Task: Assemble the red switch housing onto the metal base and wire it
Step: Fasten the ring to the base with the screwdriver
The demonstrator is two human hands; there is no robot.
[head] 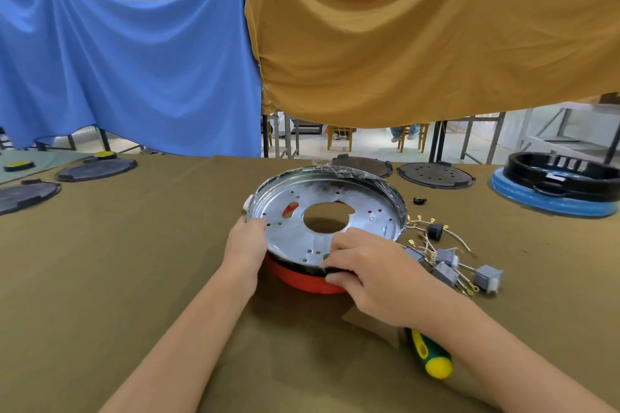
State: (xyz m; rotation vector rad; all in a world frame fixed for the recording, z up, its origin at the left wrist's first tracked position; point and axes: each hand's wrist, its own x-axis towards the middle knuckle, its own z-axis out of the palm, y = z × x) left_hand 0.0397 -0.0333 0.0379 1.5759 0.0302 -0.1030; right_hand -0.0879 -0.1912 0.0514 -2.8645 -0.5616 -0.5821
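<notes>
A round shiny metal base (369, 208) with a large centre hole stands tilted on the table, its near edge resting in the red housing (302, 280). My left hand (246, 245) grips the base's left rim. My right hand (365, 265) pinches the near rim where metal and red housing meet, fingers curled over the edge. To the right lies a bundle of wires (446, 255) with grey switch blocks and brass terminals. A green and yellow screwdriver (431, 357) lies under my right forearm.
Black round plates (436, 174) lie at the table's far edge and on the left (95, 169). A black ring on a blue disc (557, 184) sits far right. A small black part (419, 200) lies behind the wires. Blue and mustard cloths hang behind.
</notes>
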